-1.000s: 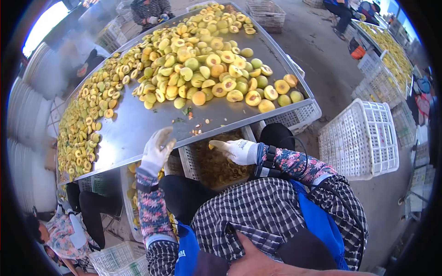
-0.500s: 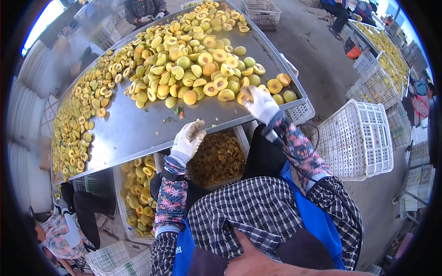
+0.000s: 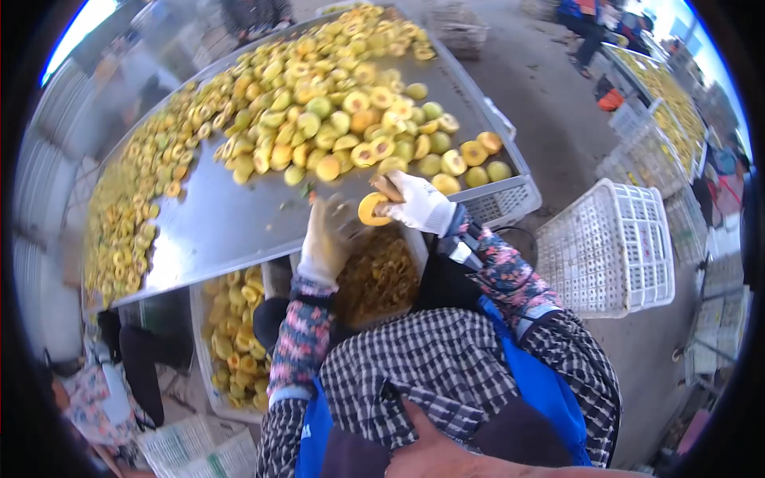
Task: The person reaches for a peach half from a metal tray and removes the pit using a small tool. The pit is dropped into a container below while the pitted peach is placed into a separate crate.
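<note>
My right hand (image 3: 418,203), in a white glove, grips a yellow apricot half (image 3: 372,209) over the table's near edge, its cut side partly hidden by the fingers. My left hand (image 3: 325,239), also gloved, is beside it to the left, above a bin. Motion smears its fingers, so what they hold, if anything, does not show. Past both hands, halved and whole apricots (image 3: 319,119) are heaped on the metal table (image 3: 215,215). Below the hands, the bin holds brownish pits and scraps (image 3: 378,275).
A crate of yellow halves (image 3: 239,342) stands left of my legs. To the right is a white plastic basket (image 3: 606,247). A bare hand (image 3: 430,450) touches the checked shirt at the bottom. Other people sit at the far end and lower left (image 3: 100,390).
My right hand has come back from the pile's right end to the near edge with an apricot half. My left hand stays over the bin, now blurred.
</note>
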`<action>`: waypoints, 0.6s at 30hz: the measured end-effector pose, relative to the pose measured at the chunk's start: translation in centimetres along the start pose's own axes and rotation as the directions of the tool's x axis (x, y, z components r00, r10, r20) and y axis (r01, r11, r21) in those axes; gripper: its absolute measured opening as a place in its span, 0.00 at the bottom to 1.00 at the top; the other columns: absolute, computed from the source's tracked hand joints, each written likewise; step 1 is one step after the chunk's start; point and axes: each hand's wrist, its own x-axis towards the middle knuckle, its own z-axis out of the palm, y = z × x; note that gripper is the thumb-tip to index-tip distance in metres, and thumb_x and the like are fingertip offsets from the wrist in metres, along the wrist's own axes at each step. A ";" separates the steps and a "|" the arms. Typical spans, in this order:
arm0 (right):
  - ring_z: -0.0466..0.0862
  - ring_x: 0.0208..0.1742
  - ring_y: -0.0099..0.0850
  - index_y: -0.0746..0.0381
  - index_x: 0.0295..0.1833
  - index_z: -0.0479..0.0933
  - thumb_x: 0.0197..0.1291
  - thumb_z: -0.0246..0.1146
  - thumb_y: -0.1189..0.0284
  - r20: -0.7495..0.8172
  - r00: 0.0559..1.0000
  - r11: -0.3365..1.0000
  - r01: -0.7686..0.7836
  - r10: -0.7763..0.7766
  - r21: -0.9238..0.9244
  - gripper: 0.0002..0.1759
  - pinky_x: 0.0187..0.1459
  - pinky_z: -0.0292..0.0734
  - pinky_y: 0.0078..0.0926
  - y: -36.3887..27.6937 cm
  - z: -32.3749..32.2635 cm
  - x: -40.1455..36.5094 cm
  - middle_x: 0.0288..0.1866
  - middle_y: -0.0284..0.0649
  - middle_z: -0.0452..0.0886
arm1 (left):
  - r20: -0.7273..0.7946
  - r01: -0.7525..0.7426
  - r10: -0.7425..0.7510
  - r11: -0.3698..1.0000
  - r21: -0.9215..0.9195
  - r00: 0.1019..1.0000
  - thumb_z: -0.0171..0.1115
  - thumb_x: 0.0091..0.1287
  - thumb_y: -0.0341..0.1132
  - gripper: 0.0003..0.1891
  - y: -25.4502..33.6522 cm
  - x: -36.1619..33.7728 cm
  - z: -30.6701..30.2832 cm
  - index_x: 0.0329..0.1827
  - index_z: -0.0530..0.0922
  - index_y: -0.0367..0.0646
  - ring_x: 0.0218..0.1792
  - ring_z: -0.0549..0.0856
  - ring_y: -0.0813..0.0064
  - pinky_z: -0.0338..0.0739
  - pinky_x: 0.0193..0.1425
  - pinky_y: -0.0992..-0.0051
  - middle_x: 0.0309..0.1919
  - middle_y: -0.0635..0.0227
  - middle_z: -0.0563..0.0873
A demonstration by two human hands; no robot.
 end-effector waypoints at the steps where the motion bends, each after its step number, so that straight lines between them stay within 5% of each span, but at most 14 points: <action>1: 0.80 0.47 0.52 0.66 0.56 0.70 0.54 0.70 0.65 0.065 0.996 0.997 0.064 -0.061 -0.053 0.28 0.47 0.75 0.37 -0.8 0.7 0.0 0.44 0.53 0.79 | 0.059 0.070 -0.065 0.994 -0.088 0.996 0.54 0.73 0.49 0.22 0.0 -0.3 0.5 0.63 0.73 0.46 0.55 0.78 0.69 0.74 0.60 0.65 0.55 0.66 0.79; 2: 0.80 0.47 0.51 0.66 0.57 0.70 0.55 0.70 0.65 0.104 0.986 0.992 0.129 -0.129 0.007 0.28 0.48 0.75 0.38 -1.9 1.2 -0.1 0.45 0.52 0.79 | 0.131 0.140 -0.118 0.975 -0.173 0.984 0.55 0.72 0.49 0.22 -0.1 -0.3 1.2 0.61 0.73 0.46 0.55 0.78 0.68 0.74 0.60 0.64 0.53 0.66 0.79; 5: 0.81 0.46 0.52 0.65 0.54 0.72 0.61 0.64 0.66 -0.160 0.944 0.948 0.259 -0.289 -0.185 0.20 0.48 0.76 0.40 -2.7 2.6 -0.5 0.43 0.52 0.79 | 0.295 0.276 -0.177 0.900 -0.336 0.939 0.56 0.71 0.50 0.21 -0.1 -0.7 1.9 0.59 0.73 0.46 0.54 0.79 0.66 0.74 0.60 0.61 0.51 0.65 0.80; 7: 0.82 0.45 0.51 0.66 0.54 0.69 0.65 0.60 0.69 -0.147 0.965 0.976 0.213 -0.216 -0.042 0.16 0.46 0.77 0.36 -3.9 2.1 -1.6 0.44 0.51 0.80 | 0.035 0.129 -0.126 0.913 -0.387 0.991 0.55 0.72 0.50 0.20 0.2 -1.1 1.9 0.55 0.74 0.43 0.55 0.79 0.64 0.75 0.61 0.61 0.50 0.62 0.80; 9: 0.83 0.43 0.47 0.65 0.54 0.67 0.68 0.56 0.72 -0.052 0.976 0.960 0.216 -0.210 0.178 0.13 0.44 0.78 0.33 -3.8 2.6 -2.8 0.41 0.50 0.80 | 0.027 0.059 -0.052 0.919 -0.390 0.998 0.54 0.72 0.50 0.20 0.6 -1.9 2.0 0.54 0.74 0.42 0.55 0.78 0.62 0.74 0.62 0.61 0.50 0.60 0.80; 12: 0.84 0.38 0.45 0.66 0.55 0.65 0.68 0.54 0.72 0.002 0.975 0.974 0.221 -0.221 -0.041 0.14 0.41 0.78 0.36 -3.9 4.3 -3.5 0.36 0.50 0.81 | 0.085 -0.063 0.097 0.940 -0.337 0.992 0.52 0.74 0.48 0.21 0.5 -2.1 1.9 0.56 0.72 0.39 0.56 0.78 0.60 0.74 0.63 0.61 0.51 0.58 0.79; 18: 0.82 0.40 0.52 0.65 0.55 0.67 0.68 0.56 0.72 0.084 0.992 0.996 0.093 -0.092 -0.015 0.14 0.40 0.77 0.38 -5.0 5.1 -3.9 0.39 0.52 0.80 | 0.029 -0.237 0.252 0.937 -0.255 0.967 0.53 0.73 0.49 0.22 0.0 -2.2 2.0 0.58 0.71 0.39 0.58 0.77 0.54 0.72 0.64 0.57 0.53 0.57 0.77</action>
